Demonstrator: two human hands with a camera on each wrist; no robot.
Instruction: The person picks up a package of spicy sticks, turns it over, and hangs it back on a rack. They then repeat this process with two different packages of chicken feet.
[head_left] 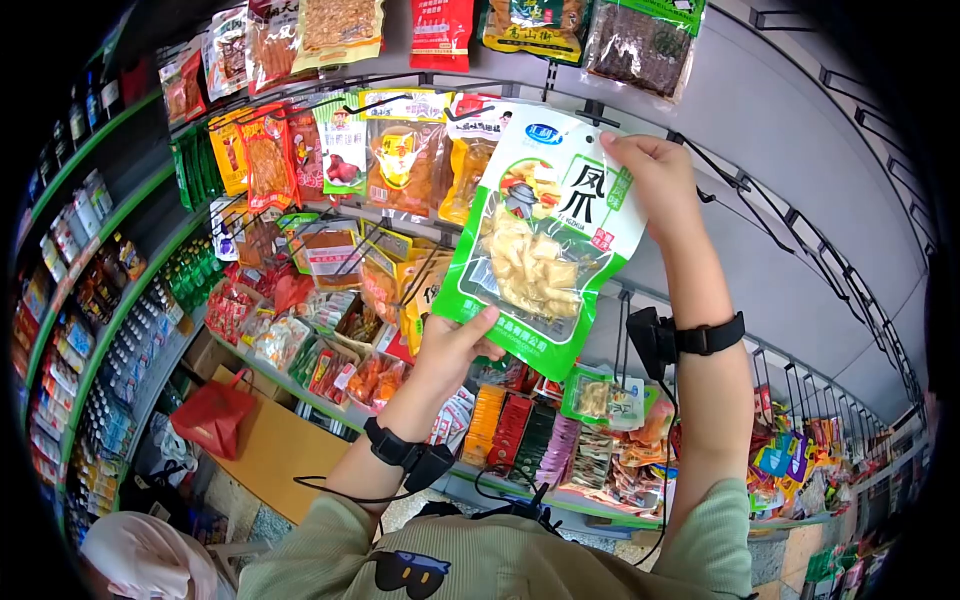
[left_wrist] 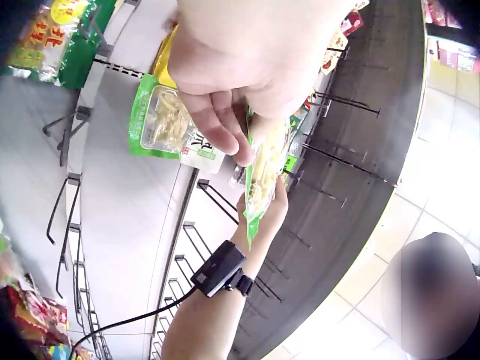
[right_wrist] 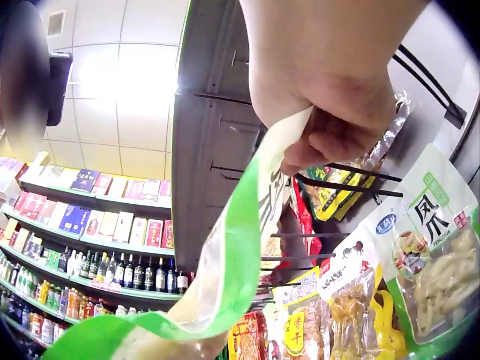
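A green and white bag of chicken feet (head_left: 545, 235) is held up in front of the rack in the head view. The right hand (head_left: 655, 180) pinches its upper right corner, thumb on the front. At the lower left corner, the left hand (head_left: 455, 350) grips the edge with its thumb on top. The left wrist view shows the bag (left_wrist: 266, 172) nearly edge-on between the left hand (left_wrist: 240, 67) and the right hand (left_wrist: 270, 210). In the right wrist view the bag (right_wrist: 240, 247) curves down from the right hand (right_wrist: 322, 82); a matching bag (right_wrist: 442, 277) hangs on the rack.
Wire hooks (head_left: 740, 190) project from the wall rack, several with snack bags (head_left: 405, 150). Below lie boxed snack packets (head_left: 510, 430). Shelves of bottles (head_left: 105, 400) stand at the left, near a red bag (head_left: 213, 415). Another person (head_left: 150, 560) is at the lower left.
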